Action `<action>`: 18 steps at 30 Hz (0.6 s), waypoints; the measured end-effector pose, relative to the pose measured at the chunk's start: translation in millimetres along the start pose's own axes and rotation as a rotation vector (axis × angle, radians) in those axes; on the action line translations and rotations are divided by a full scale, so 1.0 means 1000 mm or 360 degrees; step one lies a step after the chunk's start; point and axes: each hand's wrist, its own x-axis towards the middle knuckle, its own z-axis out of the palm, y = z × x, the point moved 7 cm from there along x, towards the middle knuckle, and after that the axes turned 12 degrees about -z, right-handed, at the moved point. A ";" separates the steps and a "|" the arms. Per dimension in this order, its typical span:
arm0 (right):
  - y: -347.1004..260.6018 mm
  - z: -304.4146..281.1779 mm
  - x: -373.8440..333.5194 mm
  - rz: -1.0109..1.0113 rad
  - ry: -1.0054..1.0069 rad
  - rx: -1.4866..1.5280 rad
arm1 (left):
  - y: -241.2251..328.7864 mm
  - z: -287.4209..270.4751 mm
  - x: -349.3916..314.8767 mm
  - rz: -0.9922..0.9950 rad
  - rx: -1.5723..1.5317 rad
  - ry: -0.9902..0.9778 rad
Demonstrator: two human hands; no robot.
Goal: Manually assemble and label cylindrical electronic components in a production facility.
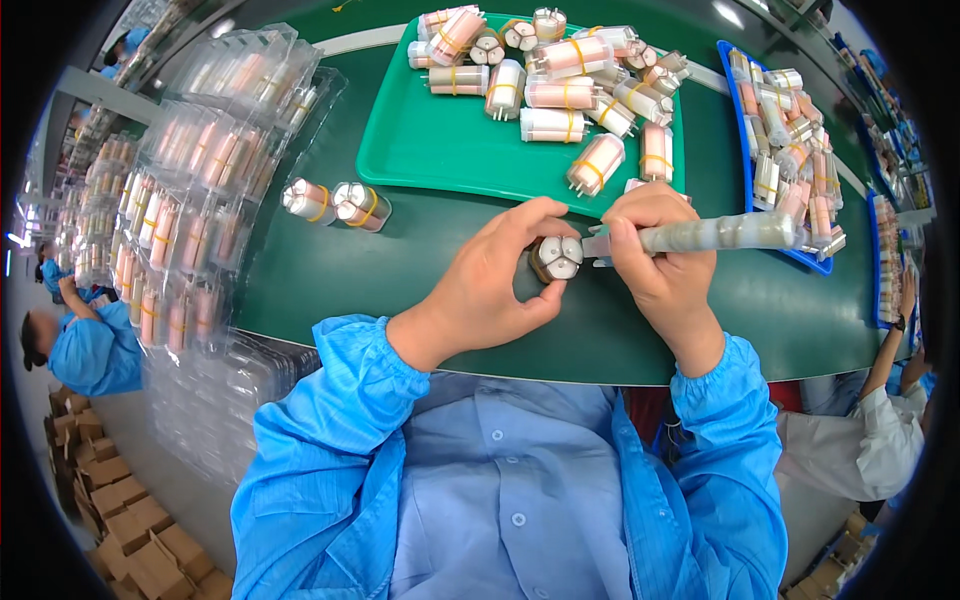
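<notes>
My left hand [475, 290] is closed round a bundle of three capped cylinders [558, 258], thumb and forefinger on its sides, its round white ends facing up. In my right hand [662, 270] is a hand tool with a thick, pale, wrapped-looking handle [725, 233]. Its narrow flat tip points left at the bundle's edge; whether it touches cannot be made out. Two similar bundles with yellow bands, a left one [308, 201] and a right one [361, 207], rest on the table left of my hands. Beyond my hands lies a green tray [430, 160] with several banded pink and beige bundles.
Stacked clear plastic trays [215, 150] full of bundles rise at the left of the green table [420, 225]. A blue bin [822, 263] of bundles stands at the right. Cardboard boxes [130, 510] lie on the floor at lower left. Other people sit at both sides.
</notes>
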 end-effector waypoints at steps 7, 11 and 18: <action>-0.001 0.008 -0.002 0.0007 -0.0142 -0.0066 | 0.000 0.003 0.000 -0.0082 -0.0039 -0.0080; -0.003 0.010 -0.005 0.0027 -0.0207 -0.0114 | -0.002 0.005 0.000 -0.0097 -0.0061 -0.0097; -0.001 0.017 -0.004 0.0072 -0.0234 -0.0066 | -0.001 0.004 0.004 -0.0053 0.0216 -0.0029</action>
